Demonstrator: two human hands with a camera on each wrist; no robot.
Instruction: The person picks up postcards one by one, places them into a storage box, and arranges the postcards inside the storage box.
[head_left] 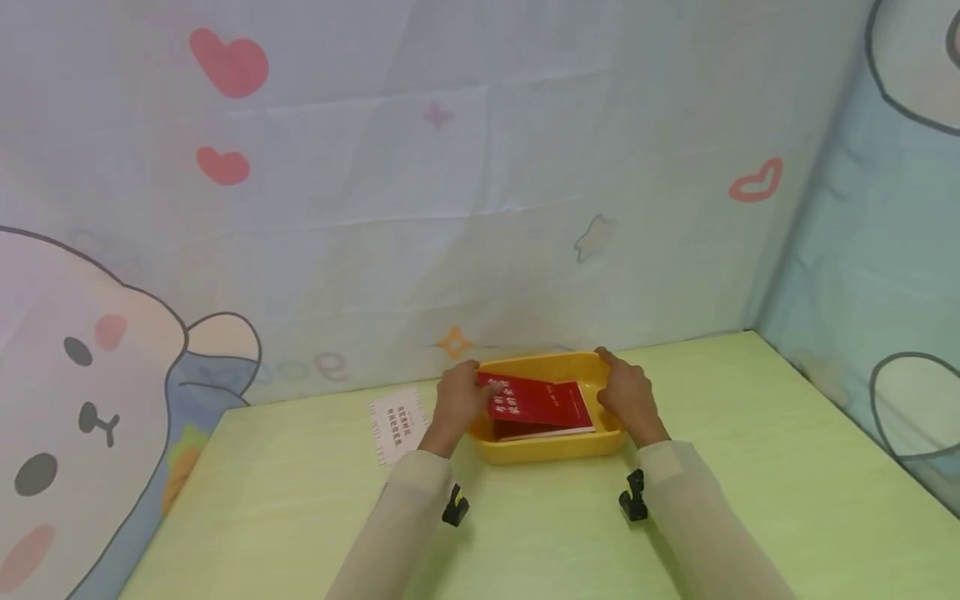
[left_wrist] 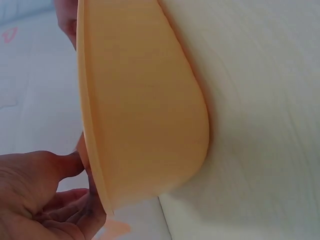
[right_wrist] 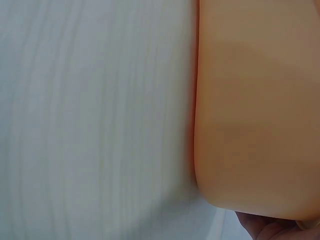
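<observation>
A yellow plastic basin (head_left: pixel 540 452) with rounded corners stands at the back of the table, near the wall cloth. Inside lies a red-covered book (head_left: pixel 542 404) with white lettering, its pages showing along the near edge. My left hand (head_left: pixel 459 404) grips the basin's left rim, thumb on the inner side by the book. On the opposite end my right hand (head_left: pixel 628 398) holds the right rim. The left wrist view has the thumb and curled fingers of that hand (left_wrist: pixel 45 195) at the rim. In the right wrist view the basin wall hides most of the right hand (right_wrist: pixel 275 227).
Left of the basin, a white card (head_left: pixel 397 425) with printed characters lies flat on the pale green table (head_left: pixel 547 533). A printed cloth (head_left: pixel 360 183) rises behind the table, with more cloth (head_left: pixel 892 275) along the right side.
</observation>
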